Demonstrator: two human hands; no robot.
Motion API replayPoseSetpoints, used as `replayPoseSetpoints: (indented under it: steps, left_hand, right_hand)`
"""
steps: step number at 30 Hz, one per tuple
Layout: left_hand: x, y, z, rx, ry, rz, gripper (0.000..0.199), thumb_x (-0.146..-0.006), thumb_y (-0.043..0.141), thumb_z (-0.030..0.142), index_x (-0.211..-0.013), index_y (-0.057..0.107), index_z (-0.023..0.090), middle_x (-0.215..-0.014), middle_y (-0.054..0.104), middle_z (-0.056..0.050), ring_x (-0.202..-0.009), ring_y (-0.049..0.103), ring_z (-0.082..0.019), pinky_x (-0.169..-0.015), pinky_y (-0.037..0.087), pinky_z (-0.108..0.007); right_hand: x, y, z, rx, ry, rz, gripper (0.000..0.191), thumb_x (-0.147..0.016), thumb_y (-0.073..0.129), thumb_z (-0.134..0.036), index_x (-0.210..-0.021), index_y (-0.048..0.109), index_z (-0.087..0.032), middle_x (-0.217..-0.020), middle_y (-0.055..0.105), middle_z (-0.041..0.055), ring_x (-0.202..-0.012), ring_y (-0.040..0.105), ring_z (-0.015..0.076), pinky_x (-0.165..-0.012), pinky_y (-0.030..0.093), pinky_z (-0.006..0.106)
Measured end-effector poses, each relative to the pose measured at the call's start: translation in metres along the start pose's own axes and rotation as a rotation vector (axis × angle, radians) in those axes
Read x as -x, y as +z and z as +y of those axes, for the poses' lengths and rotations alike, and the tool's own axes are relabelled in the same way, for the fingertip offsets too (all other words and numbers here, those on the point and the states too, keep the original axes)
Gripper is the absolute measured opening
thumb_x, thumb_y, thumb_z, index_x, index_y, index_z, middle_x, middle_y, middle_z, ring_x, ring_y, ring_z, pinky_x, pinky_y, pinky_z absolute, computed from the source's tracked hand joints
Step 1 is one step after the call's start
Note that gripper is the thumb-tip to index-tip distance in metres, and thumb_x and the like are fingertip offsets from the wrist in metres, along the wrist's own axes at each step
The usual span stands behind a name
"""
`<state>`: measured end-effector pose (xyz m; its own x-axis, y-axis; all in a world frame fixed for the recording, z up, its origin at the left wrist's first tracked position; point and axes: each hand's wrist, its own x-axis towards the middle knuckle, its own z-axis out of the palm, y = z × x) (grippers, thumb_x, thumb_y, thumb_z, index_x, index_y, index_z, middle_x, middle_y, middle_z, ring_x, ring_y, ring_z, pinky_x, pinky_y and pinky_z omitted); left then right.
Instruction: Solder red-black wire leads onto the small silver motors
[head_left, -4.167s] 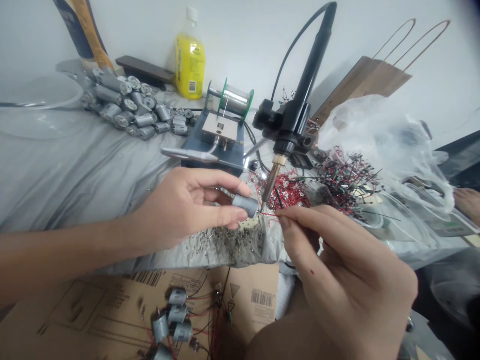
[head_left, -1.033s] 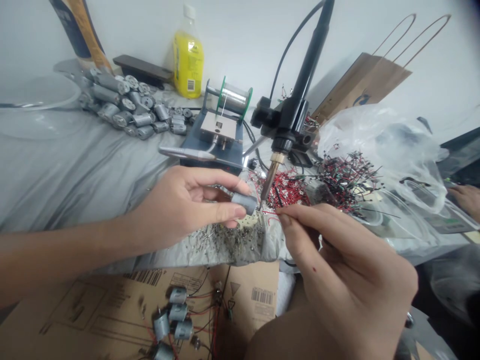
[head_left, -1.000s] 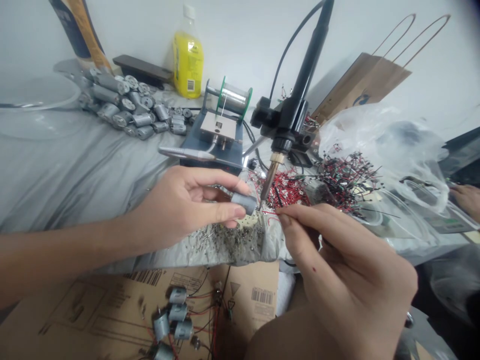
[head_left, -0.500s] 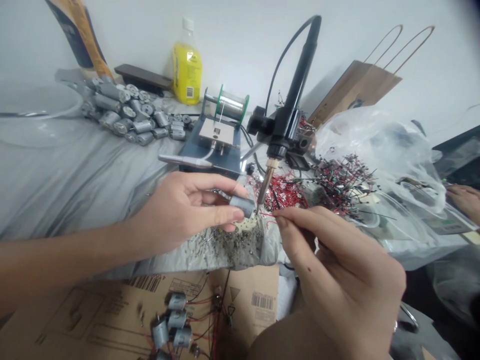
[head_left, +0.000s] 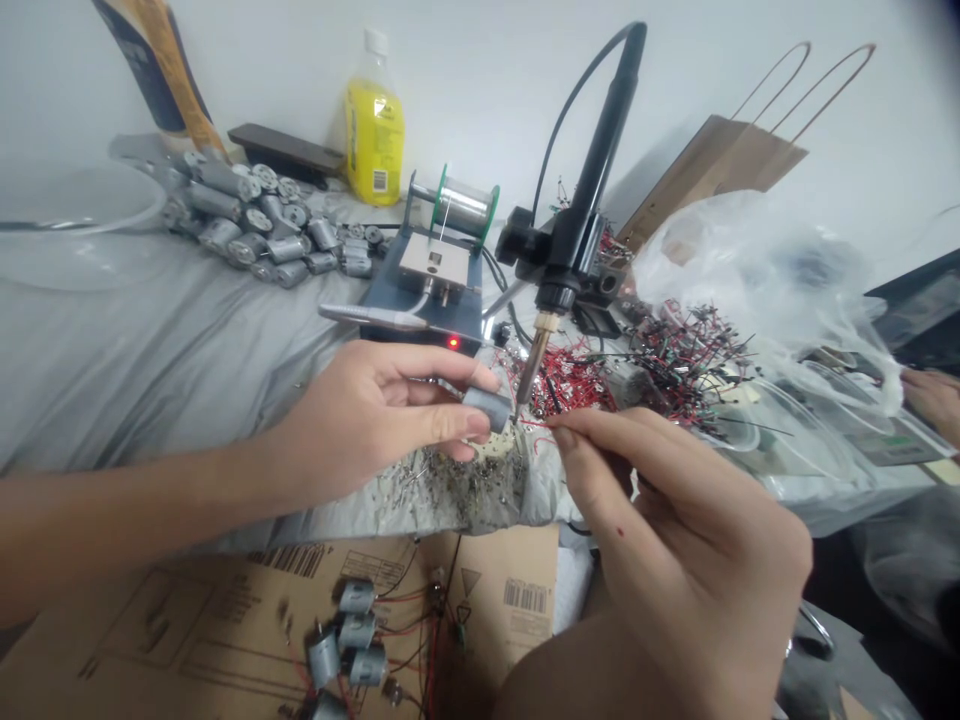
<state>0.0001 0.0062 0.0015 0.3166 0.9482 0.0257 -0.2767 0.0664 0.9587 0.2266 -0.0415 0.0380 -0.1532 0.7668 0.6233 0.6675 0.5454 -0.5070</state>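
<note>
My left hand (head_left: 397, 410) pinches a small grey electric motor (head_left: 487, 410) between thumb and fingers, its right end close to the tip of a soldering iron (head_left: 534, 365). The iron is clamped in a black stand (head_left: 577, 240) and points down. From the right, my right hand (head_left: 667, 510) pinches a thin red wire (head_left: 535, 424); the wire's free end reaches the iron tip beside the motor. Whether tip, wire and motor touch is too small to tell. Behind my left hand stands a solder feeder (head_left: 424, 285) with a solder spool (head_left: 465, 208) on top.
Loose motors (head_left: 255, 220) are heaped at the back left, near a yellow bottle (head_left: 373, 130). Red wires (head_left: 574, 380) and black-and-red wires (head_left: 686, 360) lie behind my right hand. Wired motors (head_left: 356, 630) rest on cardboard (head_left: 217, 620) below. Another person's hand (head_left: 930, 400) shows at far right.
A red light has come on at the front of the solder feeder. Both hands keep nearly the same place, with motor and wire still held at the iron tip.
</note>
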Motion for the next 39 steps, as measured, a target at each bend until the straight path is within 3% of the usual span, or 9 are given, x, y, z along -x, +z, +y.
replayPoseSetpoints:
  steps: [25, 39]
  left_hand:
    - [-0.0015, 0.0035, 0.0025, 0.048, 0.025, 0.014, 0.021, -0.085, 0.099, 0.019, -0.104, 0.091, 0.02, -0.095, 0.085, -0.005, -0.084, 0.084, -0.019, -0.072, 0.073, -0.02]
    - [-0.0015, 0.0034, 0.0009, -0.005, 0.021, 0.029, 0.024, -0.085, 0.099, 0.021, -0.107, 0.09, 0.019, -0.092, 0.085, -0.005, -0.086, 0.086, -0.024, -0.072, 0.073, -0.022]
  right_hand:
    - [0.0001, 0.0015, 0.0007, -0.019, -0.004, 0.038, 0.015, -0.098, 0.079, -0.012, -0.101, 0.082, -0.027, -0.087, 0.081, 0.0001, -0.063, 0.065, 0.0132, -0.055, 0.049, 0.03]
    - [0.0011, 0.0025, 0.0006, -0.004, 0.001, 0.051, 0.015, -0.096, 0.082, -0.014, -0.102, 0.084, -0.028, -0.086, 0.081, 0.0016, -0.064, 0.067, 0.0158, -0.053, 0.049, 0.031]
